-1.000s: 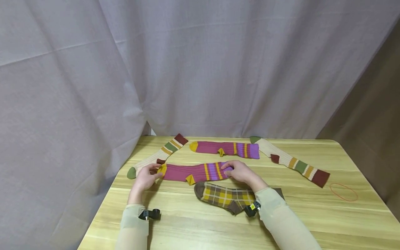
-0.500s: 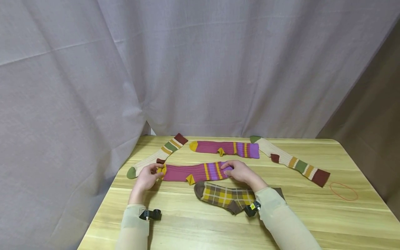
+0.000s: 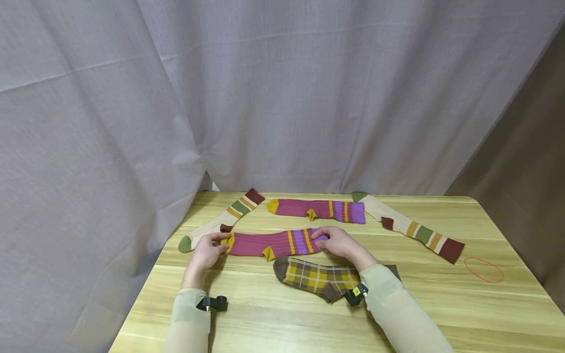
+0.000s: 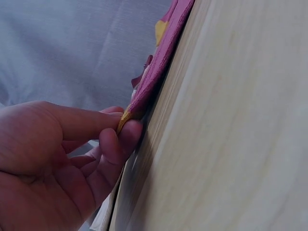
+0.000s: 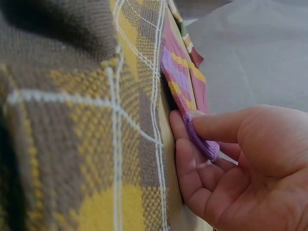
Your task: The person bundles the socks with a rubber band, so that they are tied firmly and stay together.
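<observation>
Between my two hands stretches a magenta sock [image 3: 253, 244] with a yellow toe and heel and a purple cuff. My left hand [image 3: 206, 252] pinches its yellow toe [image 4: 124, 118], as the left wrist view shows. At the other end my right hand [image 3: 339, 242] pinches the purple cuff [image 5: 195, 132] between thumb and fingers. A matching magenta sock [image 3: 293, 208] lies flat behind it. Just in front is a brown and yellow plaid sock [image 3: 313, 278], partly hidden under my right wrist.
Cream striped socks with green toes lie at the back left [image 3: 205, 228] and right [image 3: 399, 223]. A thin red loop [image 3: 483, 270] rests at the right of the wooden table [image 3: 490, 318]. Grey curtain [image 3: 282, 98] hangs behind the table.
</observation>
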`<state>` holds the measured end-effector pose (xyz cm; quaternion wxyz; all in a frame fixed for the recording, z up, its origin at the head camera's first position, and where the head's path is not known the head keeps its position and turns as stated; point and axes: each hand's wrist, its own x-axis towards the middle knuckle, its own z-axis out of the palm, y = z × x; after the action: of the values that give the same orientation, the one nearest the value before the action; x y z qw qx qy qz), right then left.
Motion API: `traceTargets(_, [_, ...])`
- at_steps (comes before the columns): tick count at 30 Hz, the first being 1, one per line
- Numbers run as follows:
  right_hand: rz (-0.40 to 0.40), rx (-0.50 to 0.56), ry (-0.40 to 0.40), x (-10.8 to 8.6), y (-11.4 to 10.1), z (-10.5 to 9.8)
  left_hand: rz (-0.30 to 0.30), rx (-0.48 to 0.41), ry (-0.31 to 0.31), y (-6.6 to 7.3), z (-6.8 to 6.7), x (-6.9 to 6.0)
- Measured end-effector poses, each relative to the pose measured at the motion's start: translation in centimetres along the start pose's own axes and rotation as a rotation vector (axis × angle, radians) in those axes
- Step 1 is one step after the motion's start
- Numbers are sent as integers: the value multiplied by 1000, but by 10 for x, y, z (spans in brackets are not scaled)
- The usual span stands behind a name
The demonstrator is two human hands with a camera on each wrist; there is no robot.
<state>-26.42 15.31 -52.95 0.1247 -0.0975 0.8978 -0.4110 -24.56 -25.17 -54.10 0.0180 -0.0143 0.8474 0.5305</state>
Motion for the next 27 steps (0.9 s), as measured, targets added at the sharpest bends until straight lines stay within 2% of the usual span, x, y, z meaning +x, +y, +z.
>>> traceTargets(5, [-22,-15,17,0,-1,0,-12,18,38,1,-1,0])
traceTargets(12, [-26,7,52,-2,1,1,-28,-15,79,5,-1,-1])
traceTargets(18, [-86,48,71,-3,5,-4,-19,-20,104,9,1,-1])
traceTargets(22, [-58,150,98,-8,7,-11,29,-83,131,16,6,0])
traceTargets(25, [-17,304,100,-15,5,-19,59,-140,158,22,10,1])
traceTargets(27, [-7,371,117,-21,2,-25,79,-174,178,29,12,2])
